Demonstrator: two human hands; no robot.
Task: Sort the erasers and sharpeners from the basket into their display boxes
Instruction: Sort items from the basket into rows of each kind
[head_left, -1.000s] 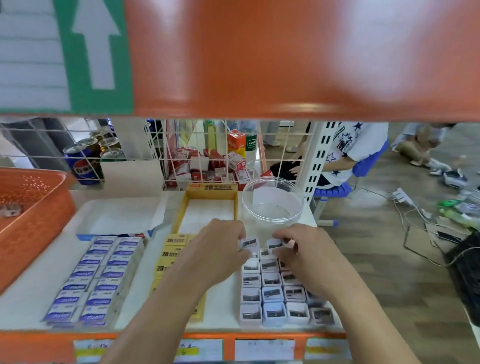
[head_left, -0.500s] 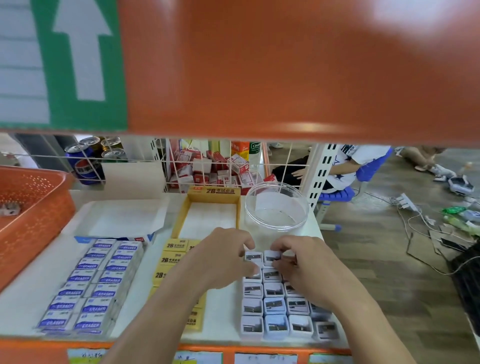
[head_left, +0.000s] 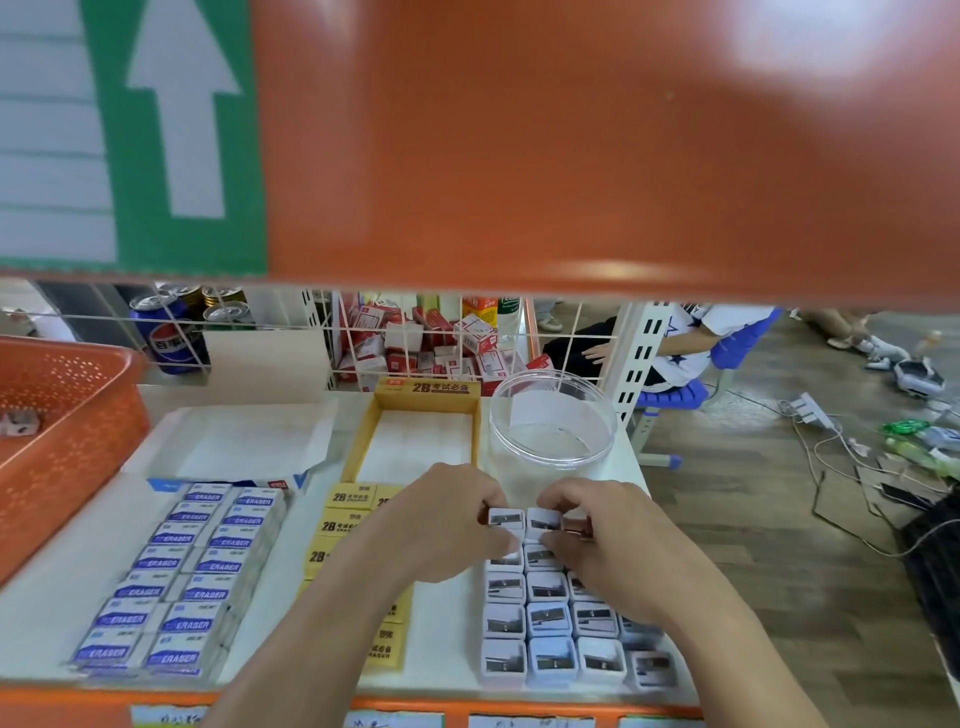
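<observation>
Shelf (head_left: 62, 613): blue ERASER packs (head_left: 176, 571), yellow 2B erasers (head_left: 343, 525); both hands (head_left: 447, 525) (head_left: 618, 540) pinching white sharpeners (head_left: 546, 587).

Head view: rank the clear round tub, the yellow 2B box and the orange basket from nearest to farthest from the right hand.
From the right hand:
1. Clear round tub, just behind it.
2. Yellow 2B box, behind and to the left.
3. Orange basket, at the shelf's far left.

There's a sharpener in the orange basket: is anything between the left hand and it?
Yes. The orange basket's side wall rises between the left hand and that sharpener. The blue ERASER rows and yellow 2B erasers lie low on the shelf under the path. Reaching over them likely works.
</observation>
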